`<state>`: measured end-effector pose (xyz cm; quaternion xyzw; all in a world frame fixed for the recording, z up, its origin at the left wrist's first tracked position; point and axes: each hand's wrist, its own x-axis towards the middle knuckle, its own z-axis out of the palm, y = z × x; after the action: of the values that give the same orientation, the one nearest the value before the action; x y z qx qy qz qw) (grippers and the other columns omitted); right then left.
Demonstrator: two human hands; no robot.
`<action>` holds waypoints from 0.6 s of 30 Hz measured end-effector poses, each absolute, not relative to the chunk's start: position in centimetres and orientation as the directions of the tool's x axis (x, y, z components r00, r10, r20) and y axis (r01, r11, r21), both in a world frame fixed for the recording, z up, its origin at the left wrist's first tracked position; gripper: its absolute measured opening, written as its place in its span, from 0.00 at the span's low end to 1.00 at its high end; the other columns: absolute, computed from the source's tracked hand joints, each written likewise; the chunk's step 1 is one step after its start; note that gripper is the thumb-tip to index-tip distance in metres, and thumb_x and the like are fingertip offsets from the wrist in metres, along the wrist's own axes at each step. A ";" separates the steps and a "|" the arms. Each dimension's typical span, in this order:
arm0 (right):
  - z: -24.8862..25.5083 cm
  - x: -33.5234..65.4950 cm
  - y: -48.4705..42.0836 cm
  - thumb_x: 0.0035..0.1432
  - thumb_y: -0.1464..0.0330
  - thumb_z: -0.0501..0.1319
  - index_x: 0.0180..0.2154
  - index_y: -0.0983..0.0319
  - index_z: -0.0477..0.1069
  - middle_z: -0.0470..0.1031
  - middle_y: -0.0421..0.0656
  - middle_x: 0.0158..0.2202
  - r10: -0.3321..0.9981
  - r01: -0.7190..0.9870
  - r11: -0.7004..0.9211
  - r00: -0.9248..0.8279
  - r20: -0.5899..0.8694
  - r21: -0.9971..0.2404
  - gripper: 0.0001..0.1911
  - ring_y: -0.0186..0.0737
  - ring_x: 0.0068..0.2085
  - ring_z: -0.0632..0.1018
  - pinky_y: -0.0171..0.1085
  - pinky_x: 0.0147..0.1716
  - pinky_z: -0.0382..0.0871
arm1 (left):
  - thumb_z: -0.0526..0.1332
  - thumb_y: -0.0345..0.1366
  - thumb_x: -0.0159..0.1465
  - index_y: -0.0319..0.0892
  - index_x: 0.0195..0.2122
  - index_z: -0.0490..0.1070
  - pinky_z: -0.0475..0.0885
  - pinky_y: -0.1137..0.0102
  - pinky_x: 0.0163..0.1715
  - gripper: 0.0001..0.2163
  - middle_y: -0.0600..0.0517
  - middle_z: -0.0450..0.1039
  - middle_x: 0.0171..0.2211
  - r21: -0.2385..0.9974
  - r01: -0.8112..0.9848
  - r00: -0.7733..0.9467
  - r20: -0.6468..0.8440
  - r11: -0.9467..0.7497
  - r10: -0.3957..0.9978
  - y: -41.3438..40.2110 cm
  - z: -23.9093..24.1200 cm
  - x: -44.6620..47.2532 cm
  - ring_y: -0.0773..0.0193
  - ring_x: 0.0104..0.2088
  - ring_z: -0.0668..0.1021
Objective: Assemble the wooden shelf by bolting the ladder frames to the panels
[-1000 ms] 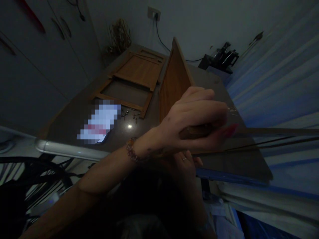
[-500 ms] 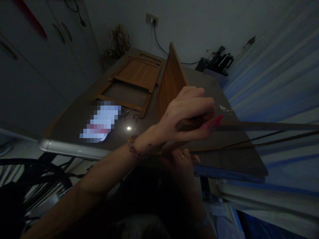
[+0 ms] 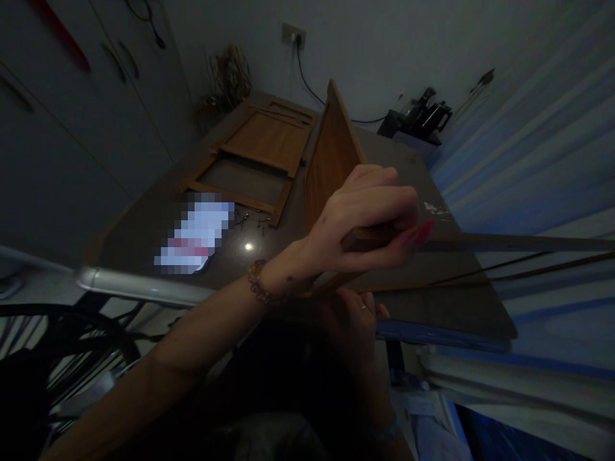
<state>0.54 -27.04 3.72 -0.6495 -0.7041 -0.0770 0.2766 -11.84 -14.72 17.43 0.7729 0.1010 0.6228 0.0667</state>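
My left hand (image 3: 368,208), with a beaded bracelet (image 3: 262,285) at its wrist, is wrapped round the end of a wooden bar (image 3: 509,243) that runs off to the right. Beyond it a wooden panel (image 3: 331,150) stands upright on its edge, partly hidden by this hand. My right hand (image 3: 353,317), wearing a ring, is lower, by the table's front edge under the wooden frame. Its fingers are curled, and shadow and the wood hide what they hold, if anything.
On the grey table (image 3: 423,169) lie a flat wooden frame with a panel (image 3: 264,141), several small screws (image 3: 262,223), a blurred-out phone (image 3: 196,237) and small white bits (image 3: 435,209). A black appliance (image 3: 427,118) stands behind. A curtain (image 3: 542,147) hangs at the right.
My right hand has turned slightly and shifted a little to the right. My left hand keeps its grip on the bar, nearly in the same place.
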 end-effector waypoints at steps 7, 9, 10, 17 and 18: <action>2.2 0.1 -30.3 0.64 0.67 0.47 0.55 0.59 0.58 0.60 0.50 0.52 0.860 0.796 0.140 0.197 0.471 -0.589 0.19 0.45 0.52 0.66 0.46 0.46 0.62 | 0.45 0.42 0.68 0.43 0.24 0.61 0.69 0.67 0.34 0.17 0.55 0.63 0.21 0.172 0.075 0.169 0.969 -0.982 0.183 -14.1 17.2 -11.5 0.70 0.28 0.69; 1.7 -0.6 -31.6 0.63 0.69 0.46 0.56 0.59 0.60 0.60 0.50 0.51 0.891 0.732 0.128 0.211 0.402 -0.669 0.20 0.45 0.51 0.67 0.45 0.44 0.66 | 0.43 0.43 0.69 0.42 0.25 0.62 0.69 0.66 0.35 0.19 0.55 0.62 0.23 0.177 0.082 0.190 0.963 -0.981 0.190 -14.0 17.2 -11.5 0.69 0.30 0.70; 1.5 -1.0 -32.2 0.63 0.69 0.45 0.56 0.59 0.60 0.62 0.50 0.50 0.901 0.699 0.100 0.238 0.363 -0.708 0.21 0.45 0.50 0.69 0.44 0.43 0.67 | 0.43 0.43 0.69 0.42 0.25 0.62 0.69 0.66 0.36 0.18 0.55 0.61 0.23 0.185 0.077 0.198 0.960 -0.980 0.197 -14.0 17.2 -11.5 0.69 0.30 0.70; 1.6 -2.8 -33.6 0.66 0.63 0.46 0.58 0.59 0.61 0.74 0.48 0.44 0.889 0.211 -0.077 0.456 0.028 -0.974 0.21 0.41 0.41 0.77 0.40 0.39 0.71 | 0.52 0.37 0.66 0.44 0.26 0.58 0.65 0.69 0.32 0.11 0.57 0.58 0.21 0.141 -0.071 0.116 0.984 -0.987 0.132 -14.0 17.1 -11.4 0.69 0.29 0.64; 1.7 -2.9 -33.5 0.67 0.62 0.45 0.58 0.59 0.60 0.74 0.49 0.47 0.902 0.124 -0.067 0.432 -0.007 -0.990 0.21 0.41 0.43 0.77 0.41 0.41 0.71 | 0.51 0.38 0.67 0.44 0.26 0.58 0.65 0.68 0.33 0.11 0.57 0.58 0.22 0.160 -0.058 0.126 0.980 -0.985 0.152 -14.0 17.1 -11.4 0.69 0.29 0.65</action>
<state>-2.93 -33.46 1.74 -0.6403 -0.4003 0.3516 0.5533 -11.41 -14.04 17.12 0.7460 0.0314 0.6604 0.0797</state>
